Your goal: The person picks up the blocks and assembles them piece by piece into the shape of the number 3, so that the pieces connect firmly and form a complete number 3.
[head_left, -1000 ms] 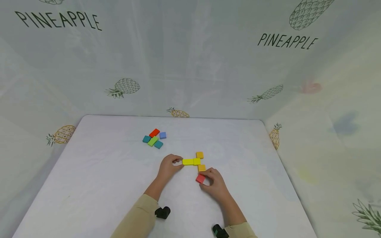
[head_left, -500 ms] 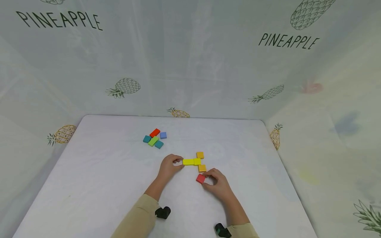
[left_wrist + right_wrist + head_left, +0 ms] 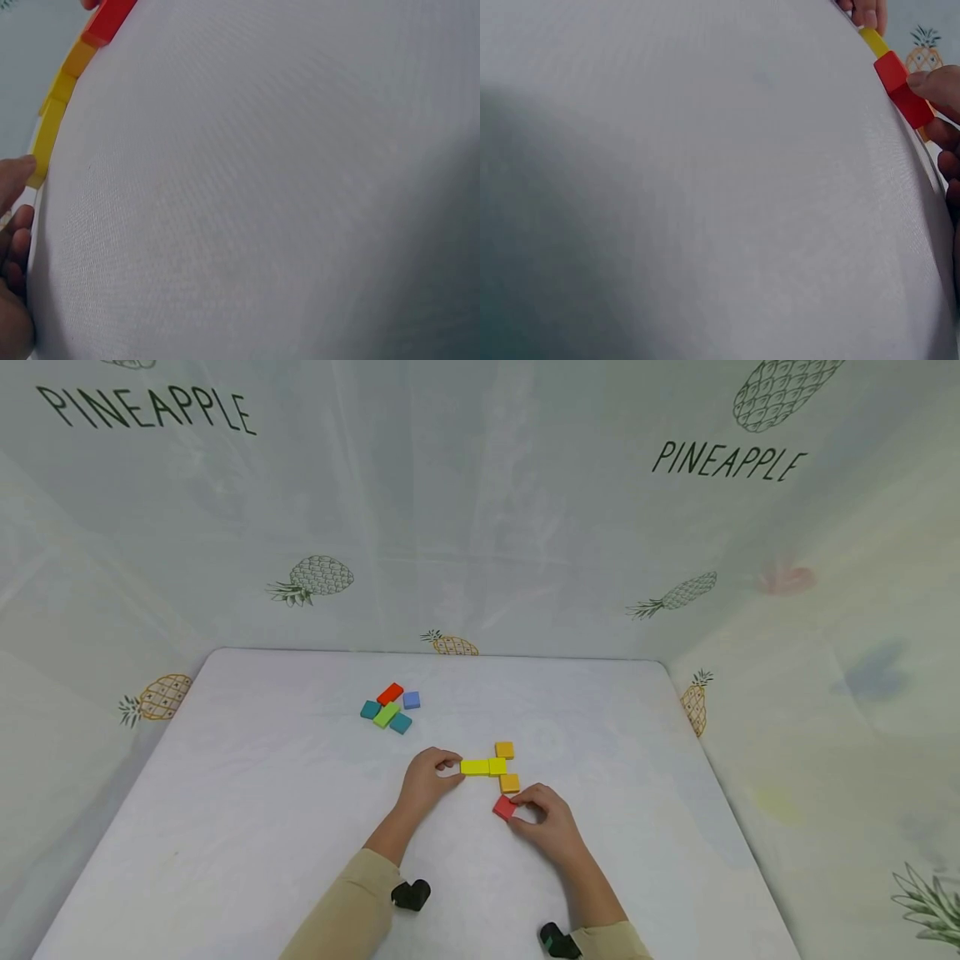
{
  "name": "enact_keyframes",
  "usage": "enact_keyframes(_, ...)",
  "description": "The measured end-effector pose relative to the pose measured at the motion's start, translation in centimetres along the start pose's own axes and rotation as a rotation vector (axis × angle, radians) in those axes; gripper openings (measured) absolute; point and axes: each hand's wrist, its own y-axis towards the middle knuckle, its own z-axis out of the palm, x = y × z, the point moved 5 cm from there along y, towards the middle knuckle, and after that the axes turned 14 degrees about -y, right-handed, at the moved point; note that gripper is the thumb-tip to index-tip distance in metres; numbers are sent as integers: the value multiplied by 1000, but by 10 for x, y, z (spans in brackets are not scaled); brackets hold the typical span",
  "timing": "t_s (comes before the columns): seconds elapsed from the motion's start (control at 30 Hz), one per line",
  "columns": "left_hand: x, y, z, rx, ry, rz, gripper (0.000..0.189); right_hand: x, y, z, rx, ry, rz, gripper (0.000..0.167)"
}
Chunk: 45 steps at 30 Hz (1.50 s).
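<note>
While the left hand (image 3: 426, 783) pinches the left end of the long yellow block (image 3: 474, 767), the right hand (image 3: 551, 824) grips the red block (image 3: 503, 807) between finger and thumb, just beside the nearer orange block (image 3: 509, 783). A short yellow block (image 3: 497, 767) adjoins the long one; the farther orange block (image 3: 505, 750) lies just beyond. Five coloured blocks (image 3: 386, 715) sit farther back on the desk (image 3: 232, 827).

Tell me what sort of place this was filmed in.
Probably a screened-off tabletop work corner, though any wider room is hidden: pineapple-print sheeting hangs behind and beside a white table, with coloured blocks on it.
</note>
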Motion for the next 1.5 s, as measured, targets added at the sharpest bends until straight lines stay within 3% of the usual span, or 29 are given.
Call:
enact_keyframes(0.3, 1, 2, 1, -4, 5, 6, 26, 2, 1, 2, -19, 1, 51, 24)
enact_keyframes(0.57, 1, 2, 1, -5, 19, 7, 26, 40, -3, -16, -3, 7, 31, 19)
enact_keyframes(0.83, 3, 3, 2, -6, 17, -3, 27, 44, -5, -17, -11, 18, 47, 19)
enact_keyframes(0.93, 4, 3, 2, -8, 13, -3, 27, 43, -4, -17, -5, 14, 62, 19)
enact_keyframes(1.17, 4, 3, 2, -2, 6, 1, 30, 3, -1, 1, -16, -5, 66, 21)
enact_keyframes(1.33, 4, 1, -2, 17, -48, -8, 35, 3, 0, 1, -16, 4, 57, 20)
enact_keyframes(1.5, 5, -3, -14, -25, -132, 9, 35, 4, -2, 0, -24, 14, 51, 20)
